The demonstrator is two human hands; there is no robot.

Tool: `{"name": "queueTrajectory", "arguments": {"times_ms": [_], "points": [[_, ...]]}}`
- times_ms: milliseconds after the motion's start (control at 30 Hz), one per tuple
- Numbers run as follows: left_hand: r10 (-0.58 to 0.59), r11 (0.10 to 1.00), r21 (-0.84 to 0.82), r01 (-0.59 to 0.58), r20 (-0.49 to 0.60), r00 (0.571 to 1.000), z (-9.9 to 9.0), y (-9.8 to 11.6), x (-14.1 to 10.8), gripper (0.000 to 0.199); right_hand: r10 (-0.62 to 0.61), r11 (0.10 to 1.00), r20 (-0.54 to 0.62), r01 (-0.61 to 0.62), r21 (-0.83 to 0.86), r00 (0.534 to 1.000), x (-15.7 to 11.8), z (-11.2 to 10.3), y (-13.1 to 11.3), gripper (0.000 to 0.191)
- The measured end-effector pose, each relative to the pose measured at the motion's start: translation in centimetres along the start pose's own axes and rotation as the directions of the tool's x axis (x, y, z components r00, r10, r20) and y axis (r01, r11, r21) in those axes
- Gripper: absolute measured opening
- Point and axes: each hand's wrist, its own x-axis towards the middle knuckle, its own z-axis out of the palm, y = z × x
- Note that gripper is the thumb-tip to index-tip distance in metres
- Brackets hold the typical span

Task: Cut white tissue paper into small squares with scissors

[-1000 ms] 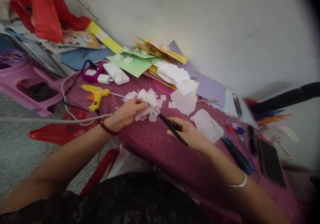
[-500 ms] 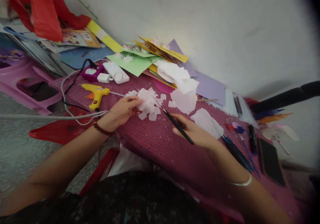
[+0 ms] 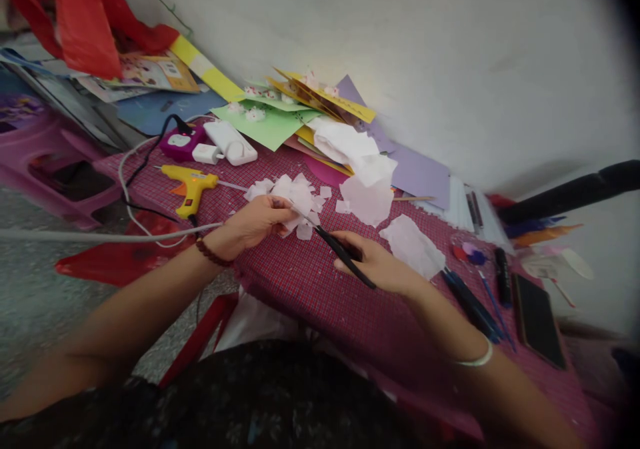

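My left hand has its thumb and fingers pinched on a thin piece of white tissue paper, just above a loose pile of small white tissue paper pieces. In my right hand are black-handled scissors, seen nearly edge-on. Their metal tip points up and left, and reaches the paper at my left fingertips. Whether the blades are apart is too small to tell. Two more small paper squares lie right of the pile.
A yellow glue gun lies left of the pile, near a purple power socket and cables. Larger white paper sheets and coloured cards lie towards the wall. Pens and a dark phone are on the right.
My left hand has moved right and slightly down with its fingertips over the pile. The scissors have shifted slightly left and down, so their tip now meets the paper at my left fingers.
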Motion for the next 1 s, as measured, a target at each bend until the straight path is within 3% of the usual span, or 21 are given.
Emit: {"name": "queueTrajectory", "arguments": {"times_ms": [133, 267, 500, 667, 767, 833, 933, 1000], "points": [[-0.008, 0.999, 0.031, 0.007, 0.031, 0.999, -0.2, 0.4, 0.2, 0.006, 0.003, 1.0, -0.048, -0.005, -0.025, 0.999, 0.0, 0.0, 0.1, 0.053], [-0.037, 0.999, 0.033, 0.038, -0.029, 0.999, -0.6, 0.3, 0.7, 0.013, 0.014, 0.999, -0.065, -0.018, -0.047, 0.998, 0.2, 0.1, 0.3, 0.047], [0.02, 0.999, 0.039, -0.017, -0.096, 0.995, -1.5, 0.1, 1.0, 0.011, -0.044, 0.984, 0.012, 0.045, -0.172, 0.999, 0.8, -0.7, -0.6, 0.064], [0.109, 0.994, 0.023, -0.107, -0.174, 0.979, -2.1, 0.9, 1.7, 0.007, -0.057, 0.997, 0.045, 0.054, 0.052, 0.997, -0.4, -2.2, -0.5, 0.067], [0.197, 0.969, 0.193, -0.152, -0.24, 0.95, -2.2, 1.7, 2.3, 0.008, -0.041, 0.986, 0.04, 0.034, 0.162, 0.998, -1.8, -2.8, 0.2, 0.064], [0.404, 0.832, 0.501, -0.237, -0.257, 0.878, -2.0, 2.1, 2.6, 0.023, -0.024, 0.989, 0.032, 0.019, 0.144, 0.999, -2.8, -3.0, 0.8, 0.062], [0.714, 0.378, 0.87, -0.317, -0.056, 0.698, -1.1, 2.3, 2.6, 0.043, -0.006, 0.999, 0.035, 0.004, 0.047, 0.999, -4.8, -2.8, 1.6, 0.061], [0.738, 0.209, 0.912, -0.353, 0.09, 0.669, 0.1, 2.2, 2.5, 0.038, -0.002, 0.999, 0.023, 0.003, -0.053, 1.0, -6.4, -2.5, 2.1, 0.059]]}}
